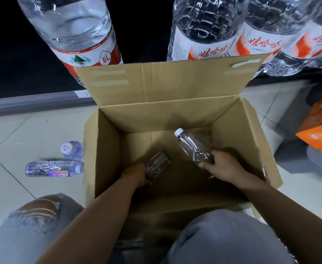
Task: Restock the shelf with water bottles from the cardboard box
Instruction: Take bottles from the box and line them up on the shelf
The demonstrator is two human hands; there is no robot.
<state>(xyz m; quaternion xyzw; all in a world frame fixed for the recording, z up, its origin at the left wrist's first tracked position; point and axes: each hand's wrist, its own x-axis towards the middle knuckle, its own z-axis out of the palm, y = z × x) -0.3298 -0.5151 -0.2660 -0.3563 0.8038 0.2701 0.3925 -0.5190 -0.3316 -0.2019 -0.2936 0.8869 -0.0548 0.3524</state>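
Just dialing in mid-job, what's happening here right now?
A person crouches over an open brown cardboard box on the tiled floor. Both hands are inside it: the left hand grips a clear plastic water bottle, and the right hand grips another clear bottle with a white cap. Two more small clear bottles sit on the floor to the box's left. Large water jugs stand on the dark shelf beyond.

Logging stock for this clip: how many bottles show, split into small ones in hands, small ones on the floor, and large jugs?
Small bottles in hands: 2, left hand's bottle, right hand's bottle
Small bottles on floor: 2, upright, lying
Large jugs: 4, partly cut off
Total: 8
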